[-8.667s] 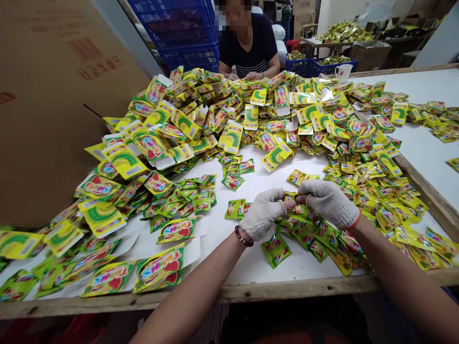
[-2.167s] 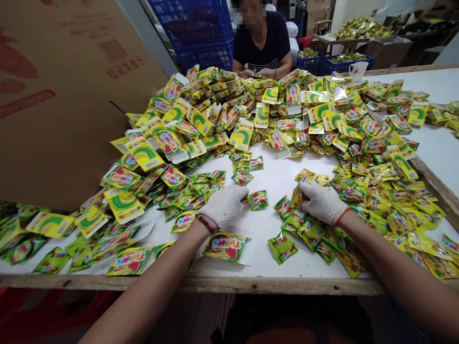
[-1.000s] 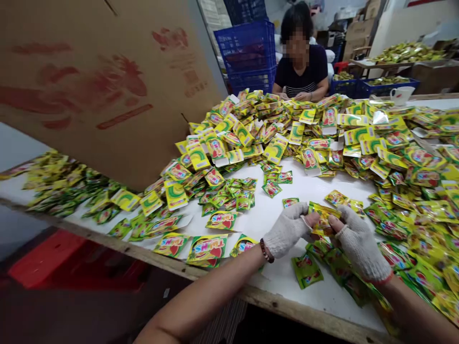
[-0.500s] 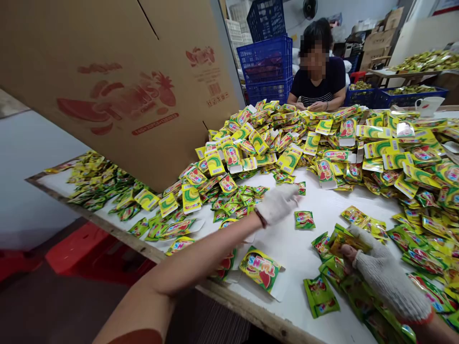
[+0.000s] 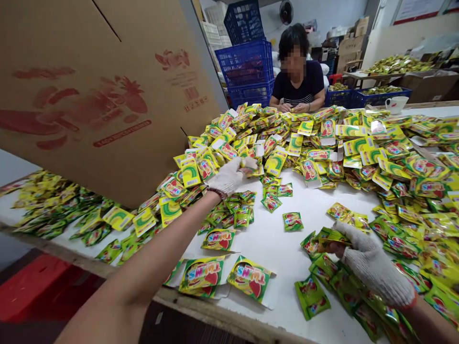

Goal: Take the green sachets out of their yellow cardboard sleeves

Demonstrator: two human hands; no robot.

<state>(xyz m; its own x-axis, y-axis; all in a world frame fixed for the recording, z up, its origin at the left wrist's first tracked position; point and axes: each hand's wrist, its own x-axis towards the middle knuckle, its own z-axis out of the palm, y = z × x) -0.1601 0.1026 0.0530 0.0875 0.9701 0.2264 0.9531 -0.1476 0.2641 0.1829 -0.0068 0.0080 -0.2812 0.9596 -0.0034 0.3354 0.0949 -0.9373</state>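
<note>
My left hand, in a white glove with bare fingertips, reaches to the near edge of the heaped yellow-green TWINS boxes. Its fingers stretch to the right over the boxes, and I see nothing held in them. Below that wrist lie small green candy packets. My right hand, gloved likewise, is closed with thumb and fingers on a green candy packet. Beneath it spreads a strip of joined green packets. Near the table's front edge, flat TWINS boxes lie with white flaps open.
A big brown carton stands at the left on the white table. Another person sits across the heap, hands together. Blue crates are stacked behind. A white mug stands far right; a red stool is below left.
My left hand has moved left and away from me, from the small packets to the box heap. My right hand keeps its hold. The view has turned slightly right.
</note>
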